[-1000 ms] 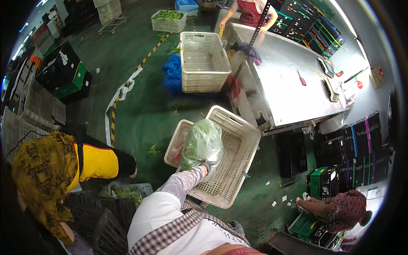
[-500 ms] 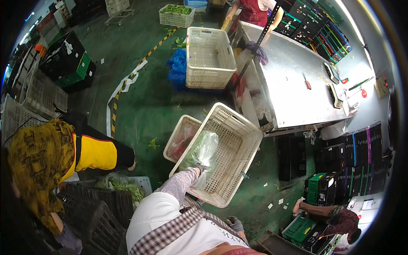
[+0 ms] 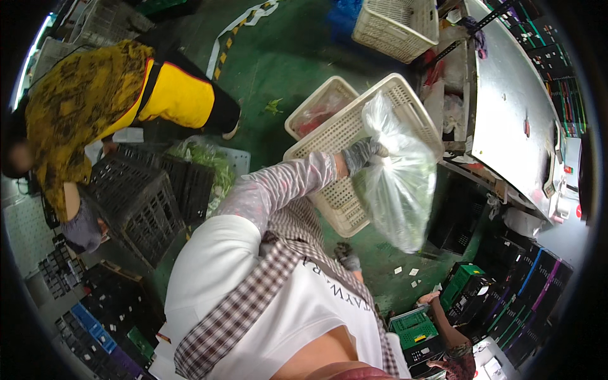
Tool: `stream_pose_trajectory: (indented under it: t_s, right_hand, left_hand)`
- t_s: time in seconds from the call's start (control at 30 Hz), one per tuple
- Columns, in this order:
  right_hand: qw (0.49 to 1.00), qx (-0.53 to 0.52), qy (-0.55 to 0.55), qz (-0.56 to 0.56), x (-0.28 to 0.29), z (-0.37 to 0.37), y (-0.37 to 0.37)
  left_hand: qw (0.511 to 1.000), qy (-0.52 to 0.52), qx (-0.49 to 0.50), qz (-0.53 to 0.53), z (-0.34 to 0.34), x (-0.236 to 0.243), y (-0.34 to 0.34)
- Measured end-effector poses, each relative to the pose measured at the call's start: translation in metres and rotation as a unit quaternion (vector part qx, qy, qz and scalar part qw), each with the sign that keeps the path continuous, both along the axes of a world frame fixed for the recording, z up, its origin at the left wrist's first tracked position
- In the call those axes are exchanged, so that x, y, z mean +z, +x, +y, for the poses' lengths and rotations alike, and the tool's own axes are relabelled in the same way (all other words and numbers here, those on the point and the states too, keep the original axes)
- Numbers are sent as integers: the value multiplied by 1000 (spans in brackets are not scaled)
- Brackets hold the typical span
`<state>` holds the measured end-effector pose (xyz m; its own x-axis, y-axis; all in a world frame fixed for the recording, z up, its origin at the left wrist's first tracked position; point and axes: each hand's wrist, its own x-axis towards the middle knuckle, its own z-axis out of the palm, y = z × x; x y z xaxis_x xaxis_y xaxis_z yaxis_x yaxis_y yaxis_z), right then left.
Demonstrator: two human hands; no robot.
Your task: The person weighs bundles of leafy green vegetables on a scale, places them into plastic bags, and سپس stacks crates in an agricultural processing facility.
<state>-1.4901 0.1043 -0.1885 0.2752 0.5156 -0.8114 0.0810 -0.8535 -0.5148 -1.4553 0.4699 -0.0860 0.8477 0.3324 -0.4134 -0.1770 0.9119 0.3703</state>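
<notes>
My left hand (image 3: 362, 156), in a grey glove, is closed round the gathered neck of a clear plastic bag (image 3: 405, 196). Something pale green fills the bag, blurred by the plastic. It hangs over the right side of a white perforated crate (image 3: 342, 201), with its top flared above my fist. My right hand (image 3: 347, 255), also gloved in grey, hangs by my apron below the crate. Its fingers look loosely apart and nothing shows in them. Against the crate's far left side stands a smaller white crate (image 3: 303, 109) with a red item in clear plastic.
A metal table (image 3: 506, 114) stands to the right, near another white crate (image 3: 386, 35). At left a person in yellow (image 3: 180, 95) bends by black crates (image 3: 136, 202) and leafy greens (image 3: 221, 174). Another person (image 3: 453, 323) is at lower right beside green crates (image 3: 415, 329).
My left hand has lifted the bag out of the large crate and swung it right. The view has shifted, with more of the left side and my body showing.
</notes>
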Motion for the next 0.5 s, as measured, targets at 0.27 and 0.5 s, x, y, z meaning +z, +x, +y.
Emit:
stream_pose_trajectory:
  t_s: [0.27,0.5]
  right_hand:
    - [991,-95,94,29,-28,31,48]
    - [975,40,61,-209,19,162,57]
  left_hand:
    - [973,196,104,-67,65,78,-52]
    - [729,661,100,145,232,109,-119]
